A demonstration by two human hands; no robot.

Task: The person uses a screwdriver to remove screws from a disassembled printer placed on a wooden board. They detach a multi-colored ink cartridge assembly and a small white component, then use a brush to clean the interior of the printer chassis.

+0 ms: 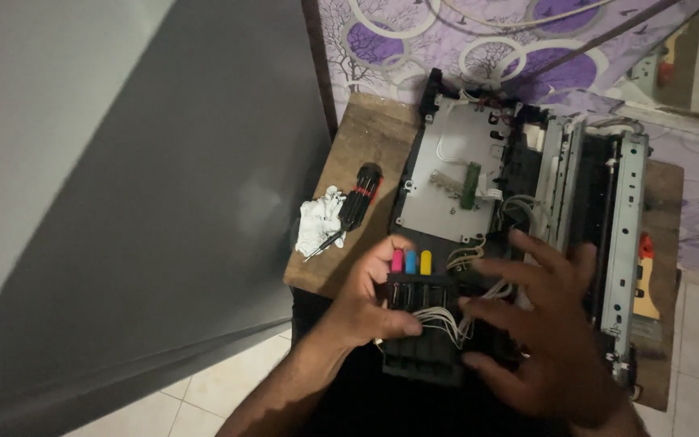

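Observation:
A stripped printer chassis (519, 170) lies on a small wooden table (366, 137), its grey metal plate and white wires exposed. At its near edge sits a black ink tank block (418, 356) with pink, blue and yellow caps (411, 261). My left hand (370, 303) grips the left side of this block, thumb over its top by the thin white tubes (438, 317). My right hand (548, 324) hovers with fingers spread over the block's right side and the wires, fingertips touching or just above them.
A black and red screwdriver (359, 198) and a crumpled white cloth (319, 222) lie on the table's left part. A grey slanted panel (163, 202) fills the left. Purple patterned wall behind; pale floor tiles (204, 396) below.

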